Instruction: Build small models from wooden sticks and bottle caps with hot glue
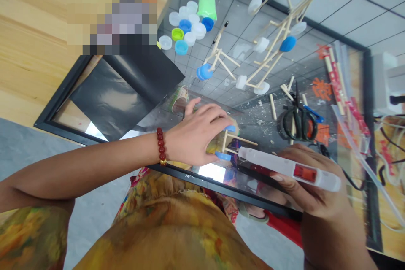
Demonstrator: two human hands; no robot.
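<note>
Left hand (pixel 196 135): pinching the small stick frame (pixel 225 141) by its blue caps (pixel 223 155), with thumb on the nearer one and a finger at the farther.
Right hand (pixel 322 202): wrapped round a white glue gun (pixel 268 161), with nozzle aimed at the sticks; hard to tell if touching.
Small stick frame: held just inside the near edge of the black-framed glass panel (pixel 196 181), right of its middle.
Weight and stiffness: probably very light; stiff along each stick, likely weak at the joints, easily twisted apart.
Grip: best across both caps, pressing gently along the axle, with fingertips clear of the nozzle; smooth plastic, so perhaps a little slippery.
Scissors (pixel 296 103): lying just beyond the right hand, toward the right edge.
Black sheet (pixel 107 97): spread at the panel's left end.
Larger stick frame (pixel 287 44): standing near the far edge, on cap wheels.
Loose caps (pixel 181 47): clustered toward the far left.
</note>
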